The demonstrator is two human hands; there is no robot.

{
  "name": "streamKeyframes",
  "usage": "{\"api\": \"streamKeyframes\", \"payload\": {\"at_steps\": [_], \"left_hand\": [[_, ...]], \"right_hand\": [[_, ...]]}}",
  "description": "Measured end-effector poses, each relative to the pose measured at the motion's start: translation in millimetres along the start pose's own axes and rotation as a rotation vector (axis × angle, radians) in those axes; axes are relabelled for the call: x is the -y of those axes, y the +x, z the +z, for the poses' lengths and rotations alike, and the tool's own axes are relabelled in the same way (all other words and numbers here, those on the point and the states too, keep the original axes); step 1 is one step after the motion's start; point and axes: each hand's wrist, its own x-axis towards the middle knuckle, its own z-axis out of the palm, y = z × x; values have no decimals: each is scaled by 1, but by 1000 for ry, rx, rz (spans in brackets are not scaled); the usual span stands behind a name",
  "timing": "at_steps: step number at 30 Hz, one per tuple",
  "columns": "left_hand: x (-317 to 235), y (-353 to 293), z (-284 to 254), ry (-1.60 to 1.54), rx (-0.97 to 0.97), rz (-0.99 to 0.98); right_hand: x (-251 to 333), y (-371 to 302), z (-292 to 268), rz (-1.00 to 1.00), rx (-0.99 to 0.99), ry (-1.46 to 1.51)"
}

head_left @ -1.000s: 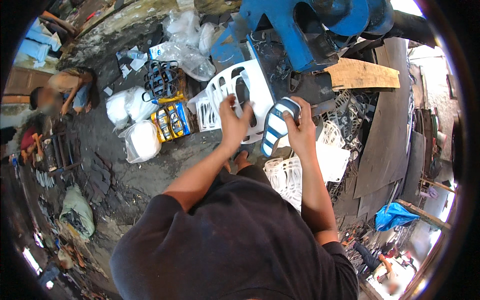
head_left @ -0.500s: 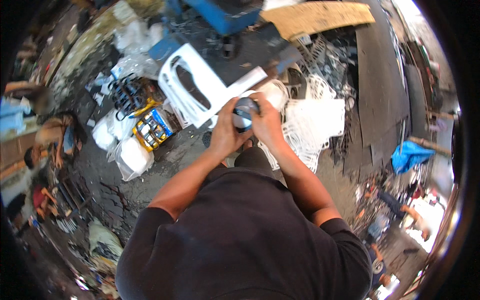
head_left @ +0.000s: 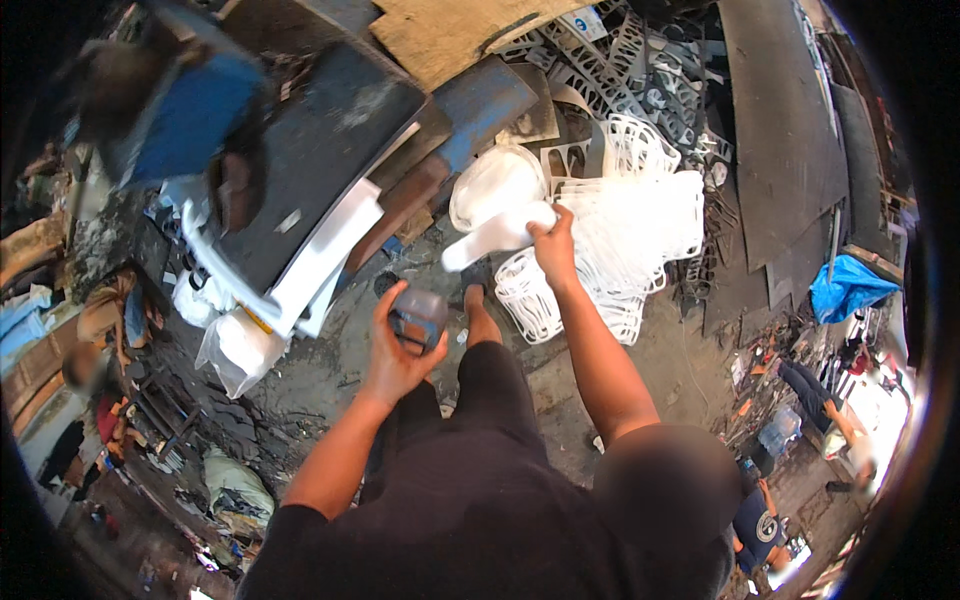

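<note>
My left hand (head_left: 395, 365) is wrapped round a dark grey, rounded block (head_left: 418, 318) held above my left thigh; its exact kind does not show. My right hand (head_left: 556, 248) grips the end of a white, sole-shaped piece (head_left: 490, 238), somewhat smeared by motion. Just below that piece lies a large pile of white sheets with sole-shaped cut-outs (head_left: 625, 235). A round white bundle or basin (head_left: 500, 180) sits at the pile's far left, close to the piece's upper edge.
To the left stands a dark worktable (head_left: 325, 130) with white sheet strips (head_left: 330, 260) along its edge and a blue block (head_left: 205, 115). Grey cut-out scraps (head_left: 610, 70) lie beyond the pile. Dark boards (head_left: 785, 150) line the right, near a blue tarp (head_left: 845, 285). People sit farther off.
My hands were together round the dark block; now they are apart. The left has kept the block and come nearer me. The right holds the white piece. The view has swung rightward.
</note>
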Motion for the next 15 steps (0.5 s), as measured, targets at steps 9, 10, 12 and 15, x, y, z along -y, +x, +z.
{"api": "streamKeyframes", "payload": {"at_steps": [9, 10, 12, 15], "left_hand": [[83, -23, 58, 198, 122, -376], [87, -24, 62, 209, 119, -398], [92, -24, 66, 227, 114, -430], [92, -24, 62, 315, 125, -432]], "right_hand": [[-124, 195, 120, 82, 76, -362], [-131, 205, 133, 96, 147, -439], [-137, 213, 151, 103, 85, -508], [-127, 217, 152, 171, -64, -328]]}}
